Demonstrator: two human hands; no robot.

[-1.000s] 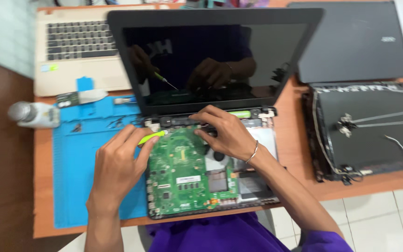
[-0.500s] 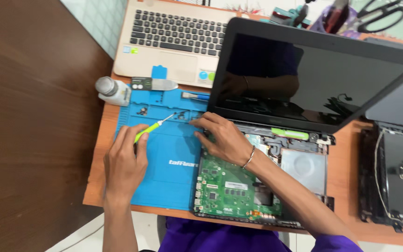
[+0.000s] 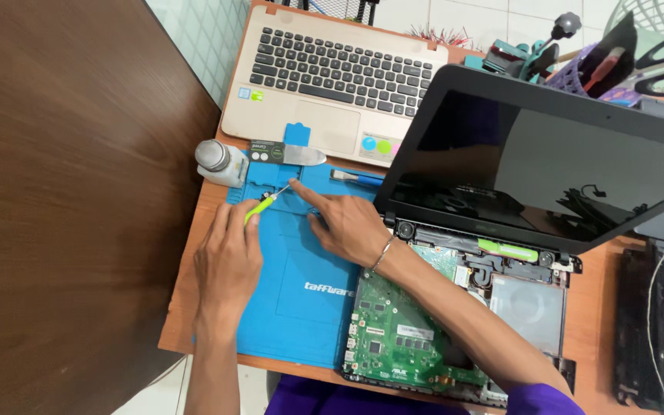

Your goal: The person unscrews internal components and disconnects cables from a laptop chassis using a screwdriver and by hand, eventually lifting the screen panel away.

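**benchlurker:** So the left hand (image 3: pixel 228 257) is wrapped shut around a small yellow-green screwdriver (image 3: pixel 264 201), fingers closed on the handle. The shaft runs up and to the right, away from the wrist, and the tip sits just above the top section of the blue repair mat (image 3: pixel 301 307).

**solderdad:** And the right hand (image 3: pixel 347 227)? It looks mostly open, index finger stretched out toward that same tip. Can't tell whether it's pinching anything there, it'd be too small to see.

**benchlurker:** Same. Fingertip and driver tip practically meet, so whatever is in play lies right at the end of the tool, up and right of the left grip. The left hand is the one on the handle; the right just comes in from the other side.

**solderdad:** Room-wise: directly past the tip is a flat metal pry tool (image 3: pixel 290 153) at the mat's top edge, and left of that a small white bottle (image 3: pixel 220 163), near but not touching. Beyond those, the gold laptop (image 3: pixel 332 84).

**benchlurker:** To the right of the grip the opened black laptop (image 3: pixel 547 161) with its bare green board (image 3: pixel 401 338) crowds in. Left of the grip the table edge is close. Open mat lies back toward the wrist.
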